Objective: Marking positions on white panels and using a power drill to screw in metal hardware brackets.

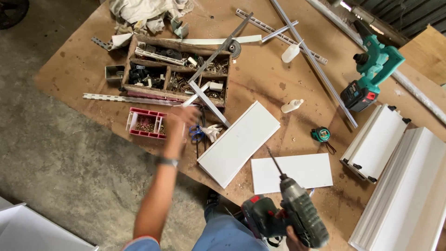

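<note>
Brown, dust-strewn board worktop (pixel 260 79) seen from above, littered with parts. Left hand (pixel 182 117) reaching far forward, blurred, over the near right corner of a small red plastic compartment tray of brass screws (pixel 146 123); fingers too smeared to tell whether spread or curled, nothing visibly held. Just right of that hand, blue-handled scissors (pixel 197 133) beside a crumpled white scrap. Beyond the tray, a long wooden compartment box of dark fittings and screws (pixel 176 74), crossed by a grey metal strip. Right hand (pixel 293 241) low at the bottom edge, closed around the grip of a dark grey and red cordless drill (pixel 283 211), long thin bit pointing up toward a long white rectangular panel (pixel 239 143) lying diagonally. Flat white sheet (pixel 291 172) next to the drill's bit. Farther right, a teal tape measure (pixel 321 135), a teal cordless power tool (pixel 371 69) and two white plastic bottles (pixel 291 106)
</note>
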